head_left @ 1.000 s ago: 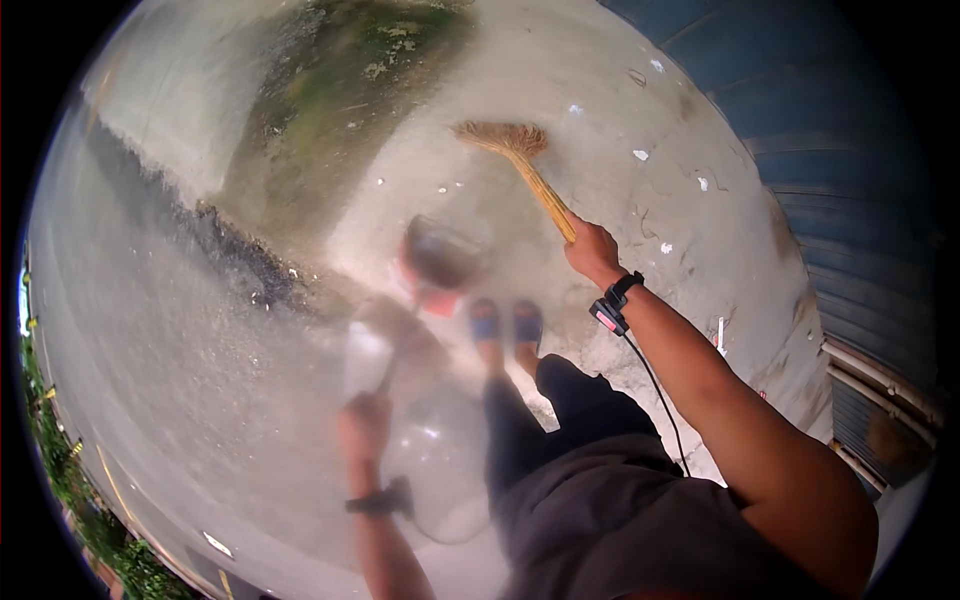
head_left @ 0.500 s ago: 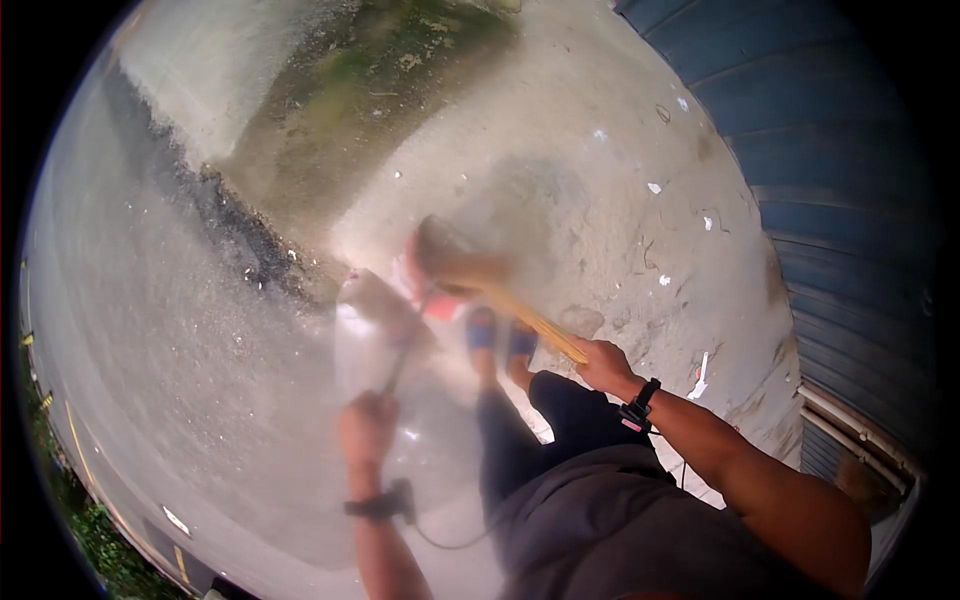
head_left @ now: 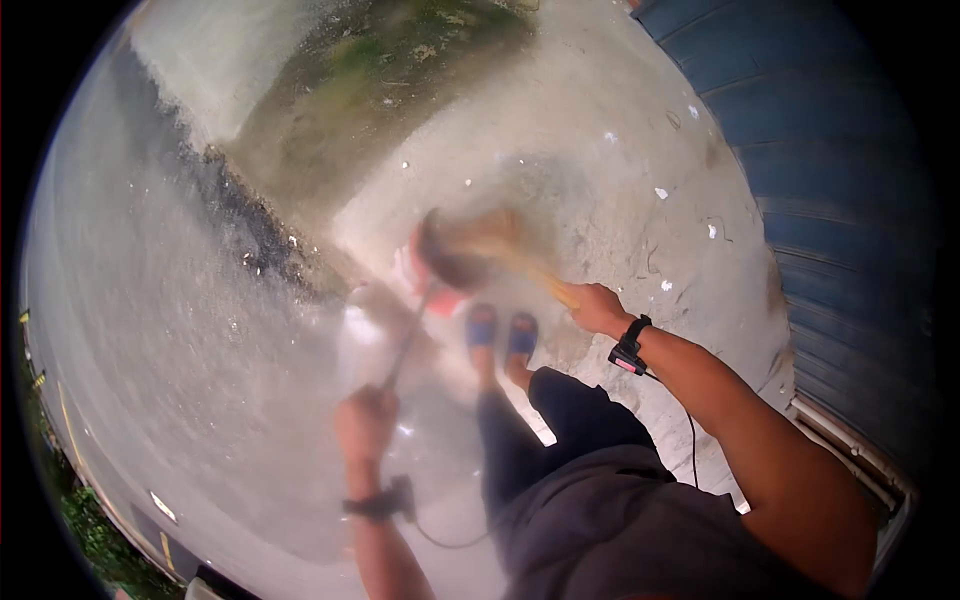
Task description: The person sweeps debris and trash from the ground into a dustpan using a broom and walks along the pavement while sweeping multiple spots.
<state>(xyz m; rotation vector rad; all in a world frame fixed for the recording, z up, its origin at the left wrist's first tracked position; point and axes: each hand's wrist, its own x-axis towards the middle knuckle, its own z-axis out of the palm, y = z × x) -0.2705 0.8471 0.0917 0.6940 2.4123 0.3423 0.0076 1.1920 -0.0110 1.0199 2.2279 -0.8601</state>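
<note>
My right hand [head_left: 598, 307] is closed round the yellow handle of a straw broom [head_left: 535, 272]. The blurred bristles are at the mouth of a red and dark dustpan [head_left: 447, 262], just ahead of my feet. My left hand [head_left: 366, 425] is closed on a thin dark handle [head_left: 408, 350] that runs up toward the dustpan. A hazy, whitish translucent thing [head_left: 362, 330] shows beside that handle, too blurred to make out. What lies inside the dustpan cannot be made out.
My feet in blue sandals [head_left: 481, 327] stand on the concrete. White scraps [head_left: 661, 193] lie on the ground to the right. A blue corrugated wall [head_left: 830, 200] runs along the right side. A mossy patch [head_left: 400, 60] and a dark gritty strip [head_left: 235, 200] are farther off.
The broom has come from out in front on the right, down and left to the dustpan, with my right hand. My left hand has stayed nearly in place. The view has shifted slightly.
</note>
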